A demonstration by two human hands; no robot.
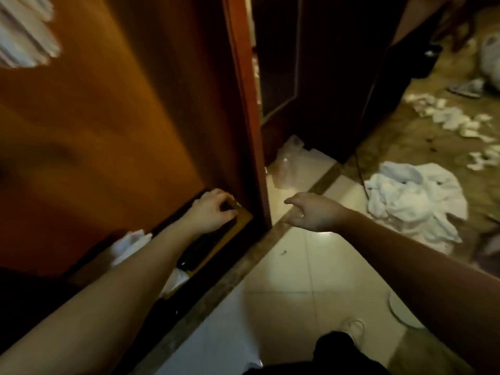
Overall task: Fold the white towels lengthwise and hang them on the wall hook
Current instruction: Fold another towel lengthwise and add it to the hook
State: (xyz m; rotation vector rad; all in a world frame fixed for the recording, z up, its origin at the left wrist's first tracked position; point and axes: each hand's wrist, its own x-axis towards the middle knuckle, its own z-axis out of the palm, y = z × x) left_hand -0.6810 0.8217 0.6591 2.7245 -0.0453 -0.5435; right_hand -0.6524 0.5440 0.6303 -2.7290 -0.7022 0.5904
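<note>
Left hand (213, 209) grips door's bottom edge (238, 215); right hand (313, 212) released (one towel heap (414, 198)).

Head-worn view, steeply downward, close.

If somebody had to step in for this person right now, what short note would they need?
Left hand: fingers curled round something dark low at the foot of the orange door; what it is I cannot tell.
Right hand: open, fingers relaxed, holding nothing, out over the tiled floor.
Towels: a crumpled white towel pile lies on the floor to the right, unfolded. Small white scraps are scattered farther back.
Something white shows blurred at the top left by the door; too smeared to identify.
Done: nothing visibly folded.
Left: pick up towels, fold lengthwise, hang them. The hook is not in view.
</note>
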